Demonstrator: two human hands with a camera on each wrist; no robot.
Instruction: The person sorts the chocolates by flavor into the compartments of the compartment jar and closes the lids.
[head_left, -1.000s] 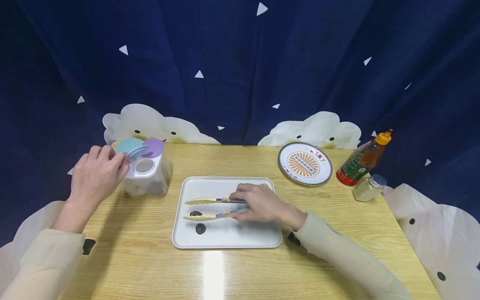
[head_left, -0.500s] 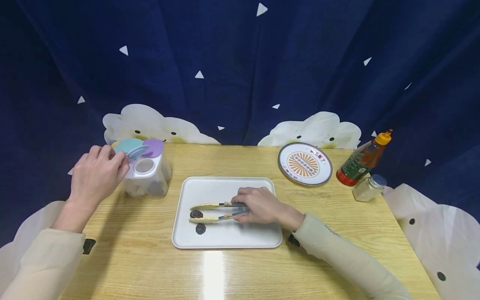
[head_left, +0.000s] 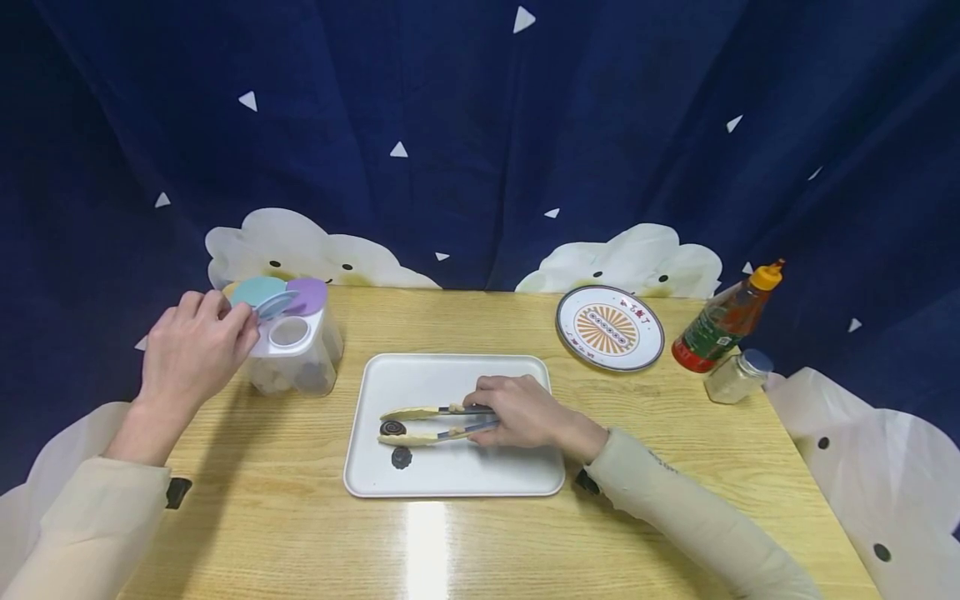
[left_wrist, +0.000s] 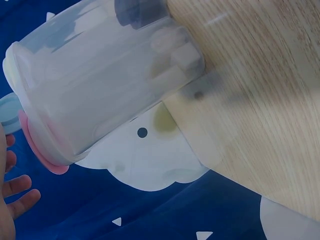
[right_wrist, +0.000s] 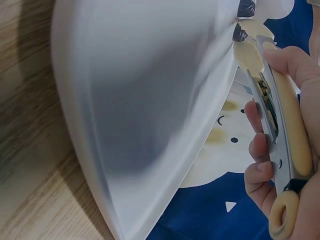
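Observation:
My left hand (head_left: 191, 346) pinches a light blue flip lid (head_left: 277, 304), raised on a clear multi-part storage container (head_left: 303, 375). A round opening shows below that lid. Pale blocks (left_wrist: 186, 56) lie inside the container in the left wrist view. With my right hand (head_left: 517, 408) I grip a pair of tongs (right_wrist: 295, 132) with cream tips and handles, held low over a white tray (head_left: 487, 475). A dark spiral-patterned round piece (head_left: 392, 427) lies between the tong tips. Just below them in the head view, a smaller dark ridged piece (head_left: 401, 457) rests on the tray.
A white plate (head_left: 641, 342) with an orange sunburst pattern stands at the back right. Farther right are a sauce bottle (head_left: 712, 333) with a yellow cap and a small glass jar (head_left: 731, 380). A dark blue curtain (head_left: 480, 125) hangs behind the wooden table (head_left: 285, 517).
The tongs shifted slightly right and their tips came closer together around the spiral piece, then stayed there. My left hand and the lid have not moved.

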